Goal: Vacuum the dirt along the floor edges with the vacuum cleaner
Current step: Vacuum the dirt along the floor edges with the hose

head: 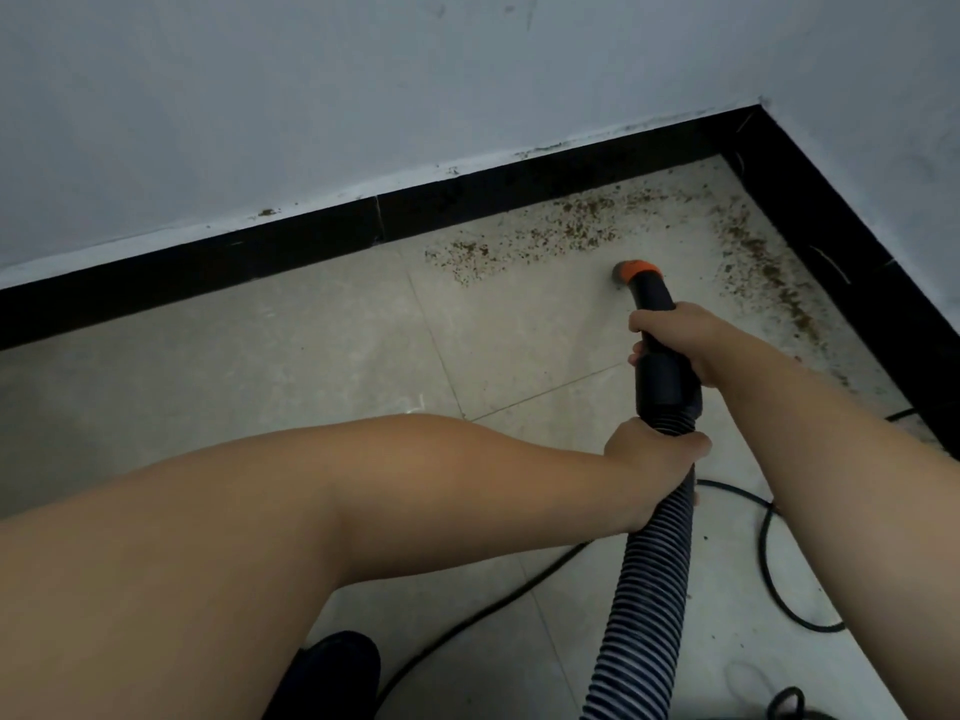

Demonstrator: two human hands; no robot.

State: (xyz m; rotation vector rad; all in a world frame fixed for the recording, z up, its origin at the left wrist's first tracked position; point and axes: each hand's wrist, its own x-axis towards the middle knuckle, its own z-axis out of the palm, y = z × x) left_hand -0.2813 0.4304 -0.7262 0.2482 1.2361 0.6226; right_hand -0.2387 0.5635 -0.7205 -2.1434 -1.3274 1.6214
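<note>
The tiled floor (260, 356) is meeting black skirting (467, 194) at a corner, where brown dirt (545, 236) is lying in bands along both edges. The ribbed vacuum hose (649, 605) is running up from below; the left hand (652, 452) is wrapping its fingers around it, probably steadying the slack. The right hand (675, 340) is curling its fingers round the black handle to steer. The orange-collared nozzle (631, 272) is pointing down near the dirt.

Tile floor (260, 366) w/ dirt (571, 228), cable (769, 563)
</note>
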